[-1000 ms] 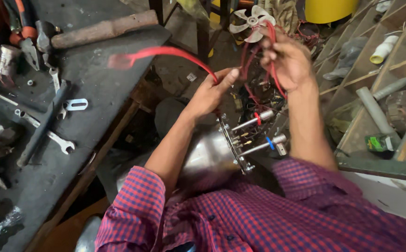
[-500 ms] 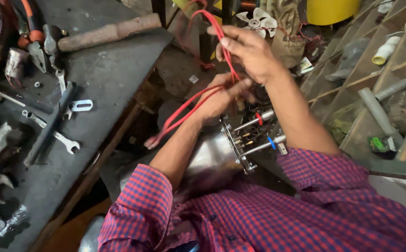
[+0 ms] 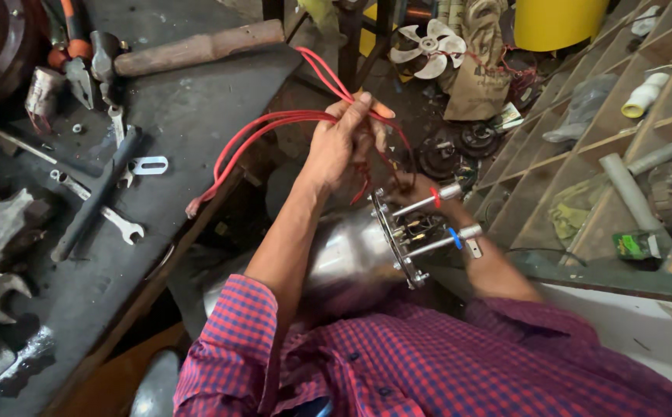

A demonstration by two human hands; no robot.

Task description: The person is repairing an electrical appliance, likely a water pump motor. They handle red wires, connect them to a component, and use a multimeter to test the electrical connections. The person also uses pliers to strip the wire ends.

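My left hand (image 3: 342, 145) is closed around a bundle of red wires (image 3: 270, 123). The wires loop out to the left, and their loose ends hang by the workbench edge. From my fist they also run down to a shiny metal motor housing (image 3: 344, 259) resting against my lap. The motor's end plate (image 3: 395, 239) faces right, with two long bolts sticking out, one marked red and one blue. My right hand (image 3: 419, 188) is low behind the plate, by the upper bolt. It is partly hidden, so its grip is unclear.
A dark workbench (image 3: 189, 116) on the left carries spanners (image 3: 108, 215), a wooden-handled hammer (image 3: 193, 48), pliers and metal parts. Beyond the motor lie a white fan blade (image 3: 429, 48), a yellow drum (image 3: 558, 22) and floor clutter. Wooden shelves (image 3: 622, 131) with pipes stand on the right.
My right hand, which held the red wires high, has dropped to the motor's end plate. My left hand has risen and now grips the wire bundle.
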